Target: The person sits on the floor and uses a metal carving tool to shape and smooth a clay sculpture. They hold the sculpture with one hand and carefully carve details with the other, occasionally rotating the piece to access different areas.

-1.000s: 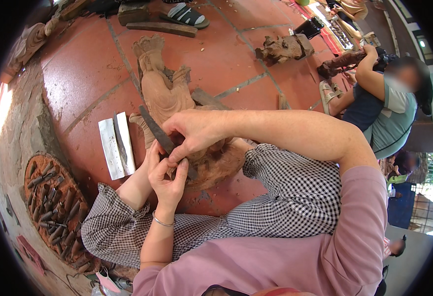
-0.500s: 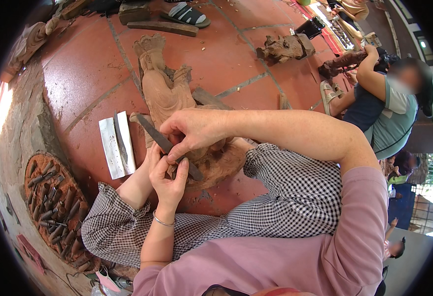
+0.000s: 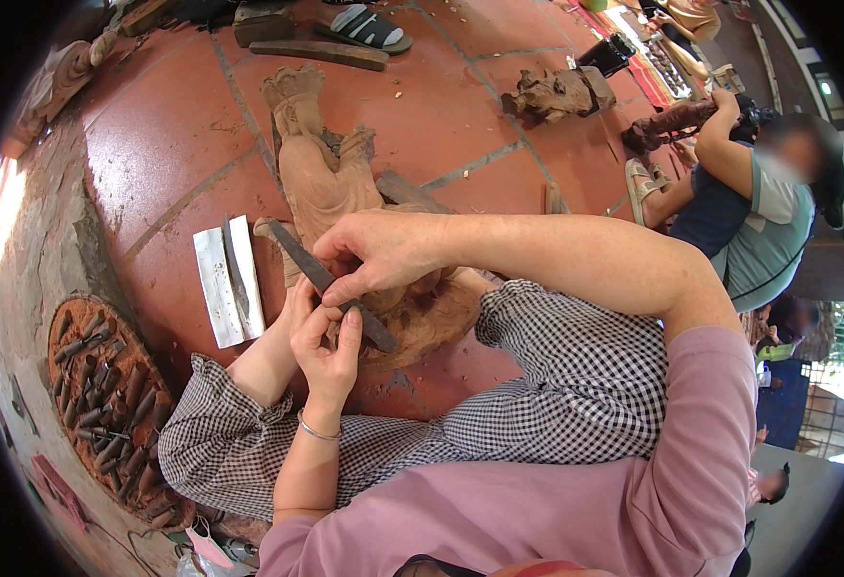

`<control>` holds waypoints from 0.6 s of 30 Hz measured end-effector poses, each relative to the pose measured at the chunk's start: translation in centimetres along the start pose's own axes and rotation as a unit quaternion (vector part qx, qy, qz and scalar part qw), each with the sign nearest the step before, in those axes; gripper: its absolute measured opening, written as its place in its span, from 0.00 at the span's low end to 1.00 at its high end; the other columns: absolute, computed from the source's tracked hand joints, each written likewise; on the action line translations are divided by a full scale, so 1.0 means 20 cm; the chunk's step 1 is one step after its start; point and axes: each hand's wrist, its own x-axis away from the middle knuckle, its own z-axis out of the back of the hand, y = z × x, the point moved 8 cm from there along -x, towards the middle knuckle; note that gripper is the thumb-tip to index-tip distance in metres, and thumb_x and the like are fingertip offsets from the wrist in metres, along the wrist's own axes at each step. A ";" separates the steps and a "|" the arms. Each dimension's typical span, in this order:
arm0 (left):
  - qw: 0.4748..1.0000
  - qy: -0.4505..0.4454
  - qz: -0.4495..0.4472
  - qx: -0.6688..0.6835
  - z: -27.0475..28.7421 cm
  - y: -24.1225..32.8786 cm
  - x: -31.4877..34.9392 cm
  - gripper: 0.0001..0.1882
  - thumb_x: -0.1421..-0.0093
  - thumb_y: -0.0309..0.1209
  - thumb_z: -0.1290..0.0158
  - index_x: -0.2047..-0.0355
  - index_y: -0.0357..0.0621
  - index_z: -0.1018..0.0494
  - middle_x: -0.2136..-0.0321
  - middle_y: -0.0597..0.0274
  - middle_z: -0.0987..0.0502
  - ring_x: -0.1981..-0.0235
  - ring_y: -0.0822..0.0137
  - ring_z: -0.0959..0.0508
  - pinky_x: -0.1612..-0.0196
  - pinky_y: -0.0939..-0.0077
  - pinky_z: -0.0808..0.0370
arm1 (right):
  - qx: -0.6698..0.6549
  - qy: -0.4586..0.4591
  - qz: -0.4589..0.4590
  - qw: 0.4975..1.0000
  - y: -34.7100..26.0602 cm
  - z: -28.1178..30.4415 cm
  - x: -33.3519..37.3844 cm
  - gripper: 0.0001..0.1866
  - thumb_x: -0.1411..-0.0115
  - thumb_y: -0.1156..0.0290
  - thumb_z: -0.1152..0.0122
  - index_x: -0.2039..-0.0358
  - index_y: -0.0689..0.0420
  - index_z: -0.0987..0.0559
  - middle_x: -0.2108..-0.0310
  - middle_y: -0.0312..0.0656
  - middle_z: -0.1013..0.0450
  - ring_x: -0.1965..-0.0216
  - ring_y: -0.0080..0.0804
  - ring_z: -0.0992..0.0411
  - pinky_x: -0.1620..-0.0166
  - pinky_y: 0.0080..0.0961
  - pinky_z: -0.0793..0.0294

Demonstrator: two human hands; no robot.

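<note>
A long, flat, dark grey strip point(image 3: 297, 255) lies slantwise between my hands; whether it is a file or folded sandpaper, I cannot tell. My right hand point(image 3: 384, 258) pinches its middle from above, thumb along one edge. Below it, my left hand point(image 3: 328, 348) is closed at the strip's lower half, thumb raised beside it. Under and beyond both hands lies a carved wooden figure point(image 3: 321, 188) on its back, with a tall headdress and draped robe. My hands and the strip hide part of its lower end, which lies between my legs.
White folded paper point(image 3: 213, 288) with a dark strip lies on the red tiles. A round tray point(image 3: 68, 370) of several carving tools is at the left. Wood blocks point(image 3: 318, 54), a sandalled foot point(image 3: 362, 27) and a rough carving point(image 3: 549, 94) lie farther off. A person point(image 3: 768, 231) works at right.
Both hands keep their hold. The strip and my fingers have shifted only very slightly, and the figure stays in place.
</note>
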 end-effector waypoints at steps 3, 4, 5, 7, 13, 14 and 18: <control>1.000 0.003 0.004 -0.002 0.00 0.00 0.00 0.10 0.41 0.26 0.45 0.76 0.32 0.32 0.45 0.40 0.31 0.46 0.53 0.30 0.39 0.63 0.40 | 0.003 0.002 -0.002 1.000 0.01 0.00 0.00 0.14 0.39 0.60 0.34 0.61 0.58 0.20 0.73 0.34 0.26 0.70 0.23 0.30 0.64 0.25 0.30; 1.000 0.002 0.007 -0.002 0.00 0.00 0.00 0.10 0.41 0.26 0.45 0.76 0.32 0.32 0.45 0.40 0.31 0.46 0.53 0.30 0.39 0.63 0.40 | 0.007 0.002 -0.005 1.000 0.00 0.00 0.00 0.14 0.39 0.60 0.34 0.61 0.58 0.20 0.73 0.34 0.26 0.70 0.23 0.30 0.64 0.25 0.30; 1.000 0.002 0.009 -0.001 0.00 0.00 0.00 0.10 0.41 0.26 0.45 0.76 0.32 0.32 0.45 0.40 0.32 0.46 0.53 0.30 0.39 0.63 0.40 | 0.010 0.002 -0.008 1.000 0.00 0.00 0.00 0.14 0.39 0.60 0.34 0.61 0.58 0.20 0.73 0.34 0.26 0.70 0.23 0.30 0.64 0.25 0.30; 1.000 0.002 0.013 -0.003 0.00 0.00 0.00 0.11 0.41 0.26 0.45 0.76 0.32 0.32 0.44 0.39 0.32 0.45 0.53 0.30 0.39 0.62 0.40 | 0.007 0.005 -0.003 1.000 0.00 0.00 0.00 0.14 0.39 0.60 0.34 0.61 0.58 0.20 0.73 0.34 0.25 0.70 0.23 0.30 0.64 0.25 0.30; 1.000 0.008 0.019 -0.001 0.01 -0.01 0.01 0.11 0.41 0.27 0.45 0.76 0.32 0.31 0.43 0.39 0.32 0.44 0.53 0.30 0.38 0.61 0.41 | 0.009 0.008 -0.004 1.000 0.00 0.00 0.00 0.15 0.39 0.60 0.34 0.60 0.58 0.20 0.73 0.34 0.25 0.70 0.23 0.30 0.64 0.25 0.30; 1.000 0.009 0.018 0.001 0.01 -0.01 0.01 0.11 0.41 0.27 0.45 0.76 0.32 0.31 0.43 0.39 0.32 0.44 0.53 0.30 0.38 0.61 0.41 | 0.010 0.009 -0.008 1.000 0.00 0.00 0.00 0.15 0.39 0.59 0.34 0.60 0.58 0.20 0.73 0.34 0.25 0.70 0.23 0.30 0.64 0.25 0.30; 1.000 0.010 0.021 0.004 0.00 0.00 0.01 0.11 0.41 0.27 0.45 0.76 0.33 0.31 0.43 0.39 0.32 0.44 0.53 0.30 0.38 0.62 0.41 | 0.009 0.007 -0.004 1.000 0.00 0.00 0.00 0.15 0.39 0.59 0.34 0.61 0.58 0.20 0.73 0.34 0.25 0.70 0.23 0.30 0.64 0.25 0.30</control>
